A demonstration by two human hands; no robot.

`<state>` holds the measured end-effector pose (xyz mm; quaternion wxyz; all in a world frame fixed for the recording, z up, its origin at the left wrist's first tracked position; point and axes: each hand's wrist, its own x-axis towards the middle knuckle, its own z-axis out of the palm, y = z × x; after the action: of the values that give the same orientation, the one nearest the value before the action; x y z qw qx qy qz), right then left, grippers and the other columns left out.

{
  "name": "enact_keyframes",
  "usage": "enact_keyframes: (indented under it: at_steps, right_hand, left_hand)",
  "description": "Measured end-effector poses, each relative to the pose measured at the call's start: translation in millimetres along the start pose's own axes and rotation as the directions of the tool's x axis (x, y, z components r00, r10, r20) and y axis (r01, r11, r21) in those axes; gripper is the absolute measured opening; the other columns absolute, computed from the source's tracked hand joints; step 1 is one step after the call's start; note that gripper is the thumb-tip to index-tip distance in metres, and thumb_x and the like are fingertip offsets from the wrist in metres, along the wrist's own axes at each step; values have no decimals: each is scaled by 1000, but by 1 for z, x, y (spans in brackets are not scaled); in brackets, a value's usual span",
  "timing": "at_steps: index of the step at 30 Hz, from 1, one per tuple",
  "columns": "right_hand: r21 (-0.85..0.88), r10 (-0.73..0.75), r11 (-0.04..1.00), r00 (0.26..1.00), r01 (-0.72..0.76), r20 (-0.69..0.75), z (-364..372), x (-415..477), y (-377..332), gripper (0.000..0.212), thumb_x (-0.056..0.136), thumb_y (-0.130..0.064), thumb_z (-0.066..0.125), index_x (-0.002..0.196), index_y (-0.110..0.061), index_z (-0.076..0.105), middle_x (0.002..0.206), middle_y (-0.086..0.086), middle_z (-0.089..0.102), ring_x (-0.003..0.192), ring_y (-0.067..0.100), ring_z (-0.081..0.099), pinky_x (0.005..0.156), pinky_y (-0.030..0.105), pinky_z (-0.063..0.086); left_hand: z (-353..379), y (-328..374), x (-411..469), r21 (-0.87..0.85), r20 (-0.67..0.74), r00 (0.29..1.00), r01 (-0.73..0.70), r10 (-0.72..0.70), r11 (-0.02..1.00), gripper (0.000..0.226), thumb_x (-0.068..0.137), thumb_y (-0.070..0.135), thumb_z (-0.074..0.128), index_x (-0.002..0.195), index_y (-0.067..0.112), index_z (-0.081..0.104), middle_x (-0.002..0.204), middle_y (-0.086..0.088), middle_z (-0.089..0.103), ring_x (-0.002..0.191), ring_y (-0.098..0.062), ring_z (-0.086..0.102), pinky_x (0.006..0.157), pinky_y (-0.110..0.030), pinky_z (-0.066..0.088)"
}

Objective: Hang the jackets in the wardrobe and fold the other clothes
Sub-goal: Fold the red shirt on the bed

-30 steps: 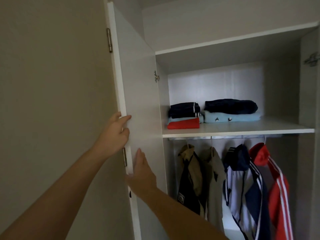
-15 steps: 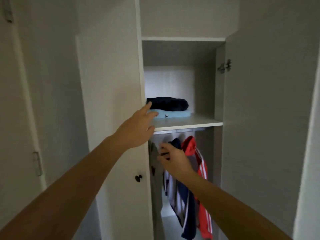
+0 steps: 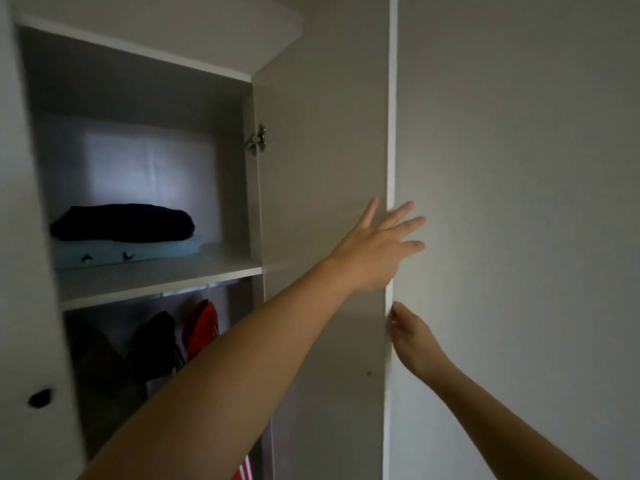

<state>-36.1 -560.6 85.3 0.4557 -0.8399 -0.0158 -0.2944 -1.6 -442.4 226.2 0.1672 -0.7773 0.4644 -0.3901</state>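
Both hands now across at right door (image 3: pixel 322 168): left hand (image 3: pixel 377 244) splayed flat, right hand (image 3: pixel 410 336) grip unclear.

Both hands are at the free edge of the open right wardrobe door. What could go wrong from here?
1. The right hand touches the free edge of the right door; if its fingers wrap round that edge, they may get pinched against the left door on closing.
2. The red jacket hangs near the opening, and a striped sleeve shows low down; the closing door might trap fabric.
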Motion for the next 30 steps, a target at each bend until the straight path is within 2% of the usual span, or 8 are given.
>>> enact_keyframes:
  at_steps: [3,6,12,17,20,22,26,30]
  right_hand:
    - [9,-127,992,988,127,89,-5,1,8,49,84,19,30,107,-8,64,95,-3,71,89,17,67,78,21,53]
    - [-13,-209,976,950,218,230,0,-1,1,54,85,18,34,113,-17,64,104,-13,70,96,5,66,87,16,50]
    - [-28,-202,963,783,269,588,90,-14,-24,16,89,-11,60,91,-26,56,94,-13,63,89,1,61,80,18,51]
    - [32,-265,936,643,350,718,201,-25,-62,14,90,-18,57,98,-28,64,100,-11,67,92,0,61,80,11,45]
    - [19,-289,916,624,401,727,274,-28,-86,29,93,-23,57,122,-26,57,116,-7,63,103,7,58,92,20,46]
    - [-67,-275,887,638,457,719,317,-27,-101,48,94,-25,55,140,-26,42,137,-6,50,122,11,49,102,21,37]
    - [-199,-311,826,722,527,618,379,-22,-122,54,92,-15,51,142,-23,36,148,-4,32,134,18,35,105,28,40]
    - [-300,-310,782,759,546,572,405,-10,-126,74,92,-4,43,153,-24,8,159,-3,-21,147,26,-13,116,37,28]
  left_hand:
    - [7,-2,3,218,-7,1000,-22,24,976,34,97,24,36,107,21,68,117,0,57,136,-22,29,110,-69,-1]
    - [14,-12,-28,191,-226,972,-21,65,981,37,95,27,37,86,14,71,86,2,61,114,-19,50,108,-68,17]
    - [17,-63,-138,93,-453,891,5,38,996,27,88,22,48,75,11,69,84,-2,67,113,-23,57,112,-62,18]
    - [17,-128,-263,214,-302,950,144,-75,966,23,89,23,50,87,13,71,115,-6,67,128,-26,48,112,-62,17]
    - [23,-165,-327,389,-29,964,253,-263,886,40,92,34,50,126,16,60,150,-10,39,143,-27,28,111,-65,16]
    - [36,-189,-363,456,176,899,287,-401,842,58,97,42,38,150,20,26,160,-9,1,148,-26,2,113,-63,3]
    - [66,-220,-400,477,307,797,345,-521,809,69,101,34,31,151,20,-14,151,-6,-33,146,-24,-16,114,-57,-5]
    - [91,-235,-405,481,278,750,433,-601,762,75,98,16,35,148,18,-21,147,-6,-41,144,-28,-22,116,-57,0]
